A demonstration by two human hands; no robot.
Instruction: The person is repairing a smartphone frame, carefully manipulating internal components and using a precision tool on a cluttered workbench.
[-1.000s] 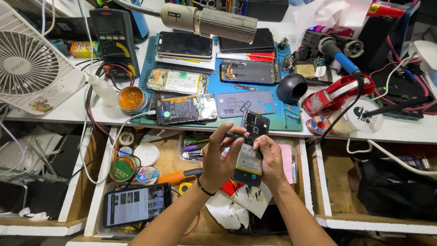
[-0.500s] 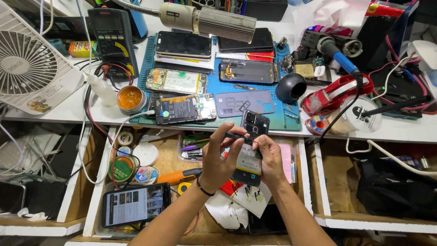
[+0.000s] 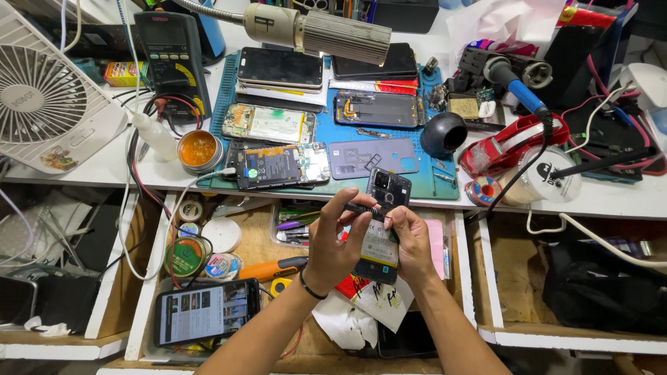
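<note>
Nearest of all, at the lower edge, a black smartphone with a lit screen lies flat in the open wooden drawer, just left of the person's forearms. Beside it sit an orange-handled tool, a green round tin and a white round lid.

Above the drawer both hands meet on an opened dark phone with its back cover removed, held upright over the drawer so its camera end points toward the bench. The right hand wraps the phone's lower right side, fingers curled round its edge. The left hand, a black band at the wrist, steadies the left side, and its thumb and forefinger pinch a thin dark tool laid across the phone's upper part. Whether the tool's tip touches the board I cannot tell. Under the hands lie crumpled white papers.

Farther off, on the white bench, a blue work mat carries several dismantled phones: one with a black battery showing, a grey-purple back cover, one with a pale battery and another open frame. A round tin of amber flux stands at the mat's left edge, a black dome-shaped object at its right.

Beyond those, a white desk fan sits far left, a dark multimeter beside it, and a beige lamp head with a ribbed metal barrel hangs over stacked black phones. A blue-handled soldering iron rests to the right.
</note>
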